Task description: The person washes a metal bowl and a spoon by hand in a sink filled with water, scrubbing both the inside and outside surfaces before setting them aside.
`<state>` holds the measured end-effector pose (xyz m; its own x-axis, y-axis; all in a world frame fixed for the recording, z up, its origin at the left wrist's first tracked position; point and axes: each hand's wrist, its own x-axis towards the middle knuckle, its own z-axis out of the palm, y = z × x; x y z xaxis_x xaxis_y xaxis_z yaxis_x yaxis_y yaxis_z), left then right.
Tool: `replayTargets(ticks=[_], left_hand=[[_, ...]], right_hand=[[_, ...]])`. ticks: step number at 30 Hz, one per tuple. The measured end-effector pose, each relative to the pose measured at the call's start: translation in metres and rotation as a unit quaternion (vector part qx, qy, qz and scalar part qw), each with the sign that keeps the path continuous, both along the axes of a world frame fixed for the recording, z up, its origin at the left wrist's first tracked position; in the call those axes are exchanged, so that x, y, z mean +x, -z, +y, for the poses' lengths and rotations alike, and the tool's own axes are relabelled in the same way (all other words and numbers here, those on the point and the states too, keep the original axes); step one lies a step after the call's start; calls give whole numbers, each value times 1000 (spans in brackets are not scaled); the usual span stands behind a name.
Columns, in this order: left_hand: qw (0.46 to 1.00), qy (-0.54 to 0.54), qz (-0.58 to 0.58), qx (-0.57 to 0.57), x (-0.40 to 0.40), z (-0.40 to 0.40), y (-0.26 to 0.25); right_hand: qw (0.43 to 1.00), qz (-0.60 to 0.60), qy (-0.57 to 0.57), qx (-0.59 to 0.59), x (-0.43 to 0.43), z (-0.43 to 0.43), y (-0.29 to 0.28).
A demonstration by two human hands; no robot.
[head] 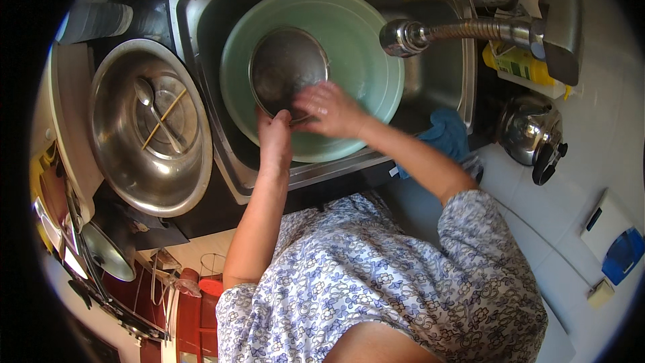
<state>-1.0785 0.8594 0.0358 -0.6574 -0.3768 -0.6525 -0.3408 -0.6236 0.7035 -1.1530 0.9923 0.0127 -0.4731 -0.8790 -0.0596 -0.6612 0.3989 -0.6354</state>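
Observation:
A round metal bowl (288, 68) is held tilted inside a large pale green plastic basin (352, 20), which stands in a stainless steel sink (438, 75). My left hand (274, 133) grips the bowl's near rim, the thumb on top. My right hand (330, 111) is blurred; its fingers reach over the bowl's lower right part and touch it. Whether anything is pinched beneath those fingers is hidden. Left of the sink, a wide steel basin (118, 156) contains a metal spoon (145, 92) crossed with a thin wooden stick (164, 120).
A flexible-neck faucet (468, 29) reaches over the green basin from the right. A blue cloth (443, 133) hangs at the sink's near right edge. Beyond the sink's right side are a metal kettle (529, 131) and a yellow bottle (524, 65). Pot lids (108, 252) stand at lower left.

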Motion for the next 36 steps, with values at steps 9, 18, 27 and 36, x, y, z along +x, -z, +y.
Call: replayTargets(ticks=[9,18,27,36], left_hand=[[998,35,-50,-17,11,-4,14],[987,113,-110,5,-1,-22,10],[980,145,-118,61,-3,-18,9],[971,150,-133,133,14,-12,12]], right_hand=[[985,-129,107,-43,49,-26,8],[983,-60,-48,168,9,-11,20],[947,272,-148,87,-46,30,62],[911,-300,-183,216,-29,2,-16]])
